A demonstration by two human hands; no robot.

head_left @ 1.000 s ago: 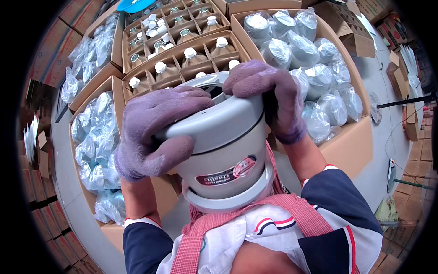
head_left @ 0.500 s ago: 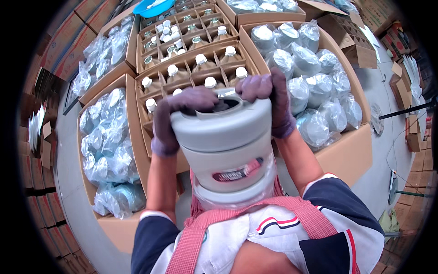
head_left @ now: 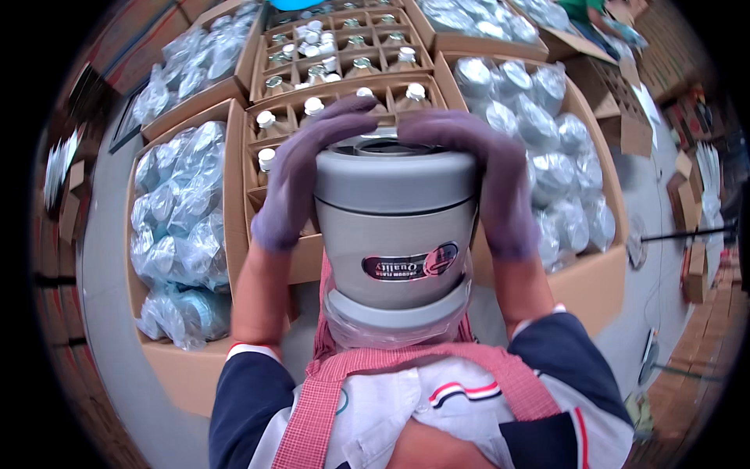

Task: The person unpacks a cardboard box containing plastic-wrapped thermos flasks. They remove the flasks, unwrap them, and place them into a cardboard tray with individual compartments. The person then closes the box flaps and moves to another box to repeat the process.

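Right in front of my chest stands a grey, barrel-shaped vacuum flask body (head_left: 391,234) with a dark oval label. A round opening (head_left: 384,146) shows in its top, and clear plastic film (head_left: 367,334) wraps round its foot. My left hand (head_left: 301,176), in a purple glove, presses along the left side of the upper rim, fingers bent over the top. On the opposite side my gloved right hand (head_left: 492,168) curves round the shoulder, its fingers reaching over the rim toward the opening. Between them the two hands clasp the flask body.
Beyond the flask, a divided carton (head_left: 248,168) holds bottles with white caps (head_left: 267,123). Open cartons of plastic-wrapped round items flank it, at left (head_left: 134,293) and right (head_left: 601,270). A person in green (head_left: 582,12) is at the far right. A blue basin (head_left: 295,3) shows at the top edge.
The flask body has turned a little and stands straighter, its label facing me more squarely. My hands have shifted from gripping the mouth toward the sides of the rim. A person in green has appeared.
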